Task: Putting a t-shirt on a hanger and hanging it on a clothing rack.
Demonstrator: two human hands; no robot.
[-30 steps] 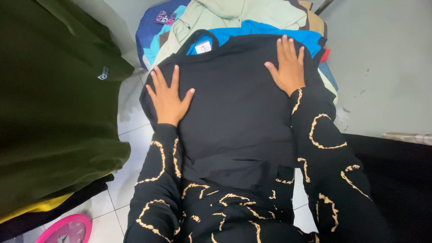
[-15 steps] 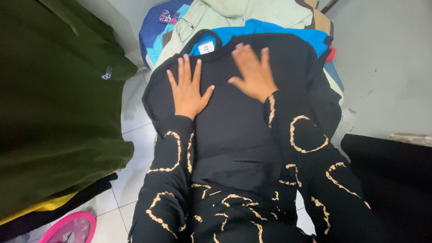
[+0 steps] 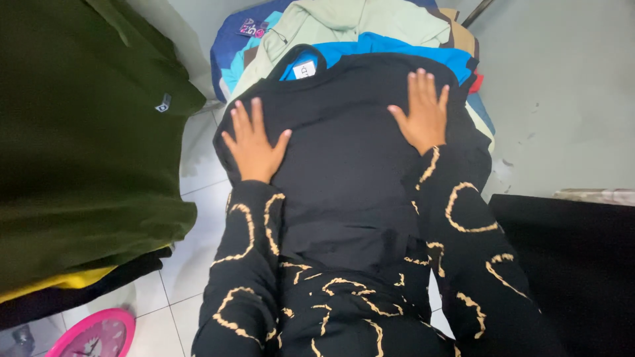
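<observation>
Both palms have slid apart since half a second ago: they sat close together near the middle of the black shirt (image 3: pixel 350 165), and now my left hand (image 3: pixel 254 142) is out at the left shoulder area and my right hand (image 3: pixel 423 112) is up near the right shoulder. Fingers on each are spread flat, pressing down, holding nothing; neither grip is closed.

That black shirt lies face up on top of a pile of folded clothes, with a blue garment (image 3: pixel 390 49) peeking out just under its collar, a pale green hoodie (image 3: pixel 344 23) behind that, and a navy piece (image 3: pixel 228 53) at the far left of the stack. A small white neck label (image 3: pixel 304 69) shows inside the collar.

My read on handling: this is light, limp knit cotton, matte, no stiffness at all, so it will sag and crease wherever it is lifted. I'd judge the shoulder seams or the hem corners the best places to pinch, with 2 hands.

Off to the left hangs a dark green shirt (image 3: pixel 79 132), thicker looking. Below it sits a pink clock (image 3: pixel 92 337) on the white tiled floor (image 3: pixel 192 258).
</observation>
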